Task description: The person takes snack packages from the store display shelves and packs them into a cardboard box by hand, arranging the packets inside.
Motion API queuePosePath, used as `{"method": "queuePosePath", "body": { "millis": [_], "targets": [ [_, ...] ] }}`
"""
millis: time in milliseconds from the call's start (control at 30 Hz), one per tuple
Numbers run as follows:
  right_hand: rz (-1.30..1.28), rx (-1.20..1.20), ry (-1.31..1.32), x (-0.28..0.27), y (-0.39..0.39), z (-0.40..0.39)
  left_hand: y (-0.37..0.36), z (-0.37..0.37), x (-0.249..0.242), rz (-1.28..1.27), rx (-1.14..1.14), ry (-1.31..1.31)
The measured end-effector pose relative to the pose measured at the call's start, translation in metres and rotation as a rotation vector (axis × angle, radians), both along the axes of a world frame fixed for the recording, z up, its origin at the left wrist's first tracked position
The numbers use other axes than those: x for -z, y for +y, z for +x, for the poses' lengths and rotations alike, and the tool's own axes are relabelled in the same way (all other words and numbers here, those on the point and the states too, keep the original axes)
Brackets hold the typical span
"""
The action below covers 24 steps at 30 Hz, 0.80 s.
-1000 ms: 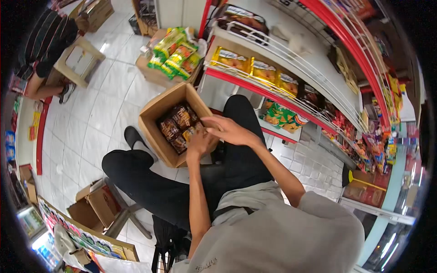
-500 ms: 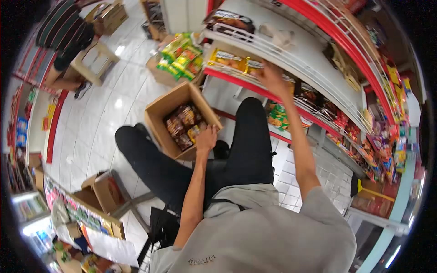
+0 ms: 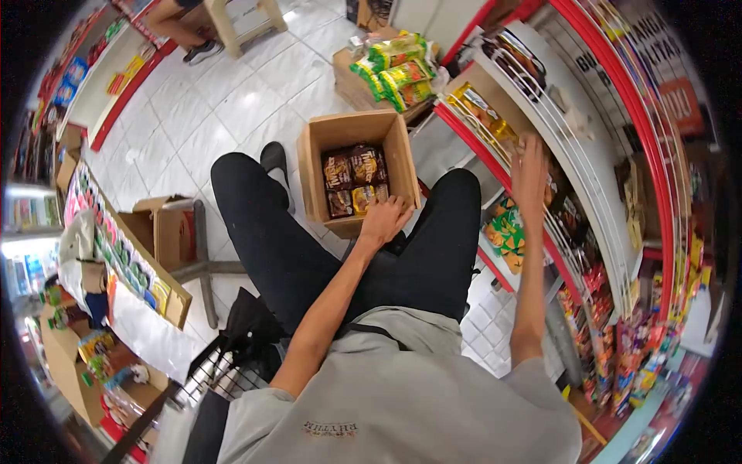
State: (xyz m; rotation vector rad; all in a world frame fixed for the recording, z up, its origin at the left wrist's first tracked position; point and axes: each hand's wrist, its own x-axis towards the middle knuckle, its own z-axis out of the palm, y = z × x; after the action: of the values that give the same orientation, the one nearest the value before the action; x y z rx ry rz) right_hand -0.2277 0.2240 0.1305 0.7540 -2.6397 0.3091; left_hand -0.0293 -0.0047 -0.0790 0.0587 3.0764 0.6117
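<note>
An open cardboard box [image 3: 317, 166] stands on the floor between my black-trousered legs, holding several brown and yellow snack packets [image 3: 352, 176]. My left hand [image 3: 384, 219] lies on the box's near rim, fingers curled over the edge by the packets. My right hand [image 3: 530, 166] is stretched out to the white wire shelf [image 3: 568, 166] on the right, fingers extended, flat against dark packets there. Yellow packets [image 3: 481, 110] lie further along the same shelf.
Behind the open box, a second carton [image 3: 352, 81] carries green-and-yellow bags [image 3: 398, 66]. A small open box [image 3: 158, 232] and a stool leg are at my left, a wire basket [image 3: 224, 371] by my hip. Another person's legs and stool [image 3: 232, 15] are at the top.
My right hand left the box, rose to the shelf, then slid along it to the dark packets. My left hand stayed at the box's near edge. The view swung left.
</note>
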Motion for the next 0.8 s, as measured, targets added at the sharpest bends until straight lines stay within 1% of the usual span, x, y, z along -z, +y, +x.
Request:
{"method": "queuePosePath", "body": {
  "millis": [67,133,167,200,267,300,333,367,400,433,467,533,567,667,700,733,800],
  "targets": [
    [-0.024,-0.017,0.111,0.007,-0.014,0.025,-0.002,0.008,-0.007,0.035,-0.039,-0.015],
    [-0.296,-0.122,0.113,0.009,-0.046,0.067,-0.006,0.013,-0.012,0.081,-0.043,-0.042],
    [-0.348,-0.175,0.031,0.011,-0.066,0.085,-0.006,0.012,-0.003,0.093,-0.073,-0.047],
    [-0.398,-0.22,-0.055,0.013,-0.087,0.101,-0.007,0.01,0.012,0.092,-0.055,-0.024],
    [-0.32,-0.28,-0.353,0.018,-0.133,0.118,-0.007,0.01,0.036,0.085,-0.002,0.017],
    [-0.48,-0.322,-0.61,0.038,-0.158,0.118,-0.006,0.013,0.037,0.095,-0.012,0.008],
    [-0.641,-0.351,-0.867,0.07,-0.183,0.109,-0.004,0.015,0.036,0.075,-0.017,-0.002],
    [-0.548,-0.378,-0.887,0.111,-0.203,0.095,-0.003,0.015,0.033,0.054,-0.022,-0.009],
    [-0.456,-0.407,-0.903,0.164,-0.221,0.078,-0.005,0.014,0.03,0.031,-0.027,-0.015],
    [-0.367,-0.407,-0.899,0.241,-0.231,0.059,-0.008,0.014,0.027,0.036,-0.033,-0.02],
    [-0.278,-0.406,-0.894,0.294,-0.238,0.046,-0.011,0.014,0.025,0.101,-0.03,-0.041],
    [0.126,-0.156,-1.16,0.308,-0.252,0.04,-0.015,0.016,0.023,0.231,-0.019,-0.084],
    [0.132,-0.152,-1.167,0.316,-0.259,0.035,-0.017,0.015,0.022,0.238,-0.019,-0.09],
    [0.813,-0.057,-1.567,0.383,-0.255,0.02,-0.016,0.011,0.019,0.218,-0.017,-0.269],
    [0.774,0.005,-1.686,0.414,-0.244,0.018,-0.015,0.014,0.019,0.227,-0.02,-0.272],
    [0.51,0.149,-1.866,0.452,-0.231,0.018,-0.013,0.018,0.017,0.184,-0.04,-0.261],
    [-0.101,0.455,-2.176,0.538,-0.21,0.02,-0.011,0.023,0.017,0.092,-0.082,-0.234]
  ]
}}
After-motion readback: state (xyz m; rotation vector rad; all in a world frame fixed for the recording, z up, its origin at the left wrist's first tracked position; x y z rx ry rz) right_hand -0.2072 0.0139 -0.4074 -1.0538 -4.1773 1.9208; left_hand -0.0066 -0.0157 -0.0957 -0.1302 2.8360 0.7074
